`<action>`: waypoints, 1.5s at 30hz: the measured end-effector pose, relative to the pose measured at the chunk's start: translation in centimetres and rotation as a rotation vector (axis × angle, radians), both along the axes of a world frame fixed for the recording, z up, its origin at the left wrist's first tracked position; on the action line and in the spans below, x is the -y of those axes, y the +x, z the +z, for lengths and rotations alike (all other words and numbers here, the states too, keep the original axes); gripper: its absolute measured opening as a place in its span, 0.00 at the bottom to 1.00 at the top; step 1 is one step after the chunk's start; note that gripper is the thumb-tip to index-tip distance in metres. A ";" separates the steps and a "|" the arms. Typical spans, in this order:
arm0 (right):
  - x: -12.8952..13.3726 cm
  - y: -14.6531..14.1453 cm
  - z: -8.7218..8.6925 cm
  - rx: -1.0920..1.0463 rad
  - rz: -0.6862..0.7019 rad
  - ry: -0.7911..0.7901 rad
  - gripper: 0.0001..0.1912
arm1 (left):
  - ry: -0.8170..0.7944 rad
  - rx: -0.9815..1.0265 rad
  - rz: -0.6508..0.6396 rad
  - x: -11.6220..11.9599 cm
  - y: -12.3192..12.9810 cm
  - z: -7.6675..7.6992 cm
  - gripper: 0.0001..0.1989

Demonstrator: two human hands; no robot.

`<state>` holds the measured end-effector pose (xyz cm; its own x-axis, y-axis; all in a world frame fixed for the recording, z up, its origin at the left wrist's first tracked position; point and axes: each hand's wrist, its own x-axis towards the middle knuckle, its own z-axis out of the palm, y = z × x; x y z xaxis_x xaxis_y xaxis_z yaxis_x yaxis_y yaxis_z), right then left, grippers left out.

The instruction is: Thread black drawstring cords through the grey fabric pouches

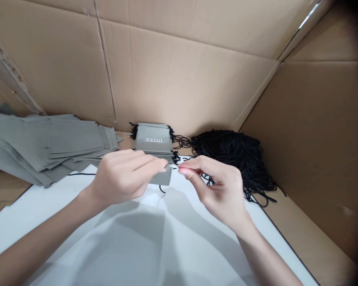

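Slim white piece (173,166), small and of a material I cannot make out, bridges the narrow gap between the fingertips of the two bare hands I am watching through the head camera. From my end I see the left hand (127,176) with its thumb and forefinger pinched close on one end of it; the other fingers curl together behind. On the right hand (219,186), thumb and forefinger meet in a tight pinch at the opposite end.

Just below the left fingertips I can see a flat grey fabric piece (164,178), with a short black cord end (162,190) showing under its lower edge — I cannot tell whether the left hand grips that fabric or it merely lies behind. Another thin black cord (82,174) runs out to the left, beside the left wrist.

Beyond the hands I have a stack of grey fabric pouches (153,135), black cord ends at their sides, the white INTEX print on top upside down to me. Left of it spreads a heap of flat grey fabric sheets (71,137); right of it — a tangled mound of black cords (229,155). Both heaps lie near the brown cardboard wall (181,71). Under the hands I see a white tabletop (131,254).
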<state>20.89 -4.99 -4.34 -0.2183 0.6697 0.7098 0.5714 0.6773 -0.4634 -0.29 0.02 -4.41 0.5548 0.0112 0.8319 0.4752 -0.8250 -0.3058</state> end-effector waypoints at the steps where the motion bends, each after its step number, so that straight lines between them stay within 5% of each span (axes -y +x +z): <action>1: -0.2 -0.1 -0.2 0.002 -0.003 0.046 0.06 | -0.018 0.005 -0.008 0.0 0.1 -0.1 0.08; 5: -0.5 -0.2 -0.5 0.001 0.050 0.130 0.08 | -0.049 0.001 -0.044 -0.1 0.1 -0.2 0.07; 16: 0.6 -0.7 -0.7 -0.088 0.158 0.099 0.13 | 0.321 -0.113 -0.017 -0.3 -1.7 1.1 0.07; 20: 0.4 -0.6 -0.6 -0.050 0.195 0.168 0.14 | 0.337 -0.122 -0.025 -0.4 -1.7 1.1 0.06; 30: 0.2 -0.4 -0.9 0.016 0.160 0.044 0.12 | 0.304 -0.110 -0.045 -0.5 -1.2 1.2 0.07; 34: -0.1 -0.2 -1.1 -0.034 0.143 -0.047 0.07 | 0.188 -0.034 -0.047 -1.0 -0.7 0.5 0.02; 38: -0.4 0.3 -0.9 -0.135 0.058 -0.187 0.08 | -0.061 -0.014 0.037 -1.3 -0.8 0.1 0.09; 45: -1.4 1.4 0.0 -0.400 0.043 -0.357 0.12 | -0.578 -0.027 0.159 -1.4 -2.8 1.5 0.13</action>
<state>22.25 -3.56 -4.30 -0.0099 0.8809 0.4732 0.2778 0.4570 -0.8450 -3.07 1.43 -2.95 0.5300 0.5425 0.6517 0.6051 -0.7804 0.1575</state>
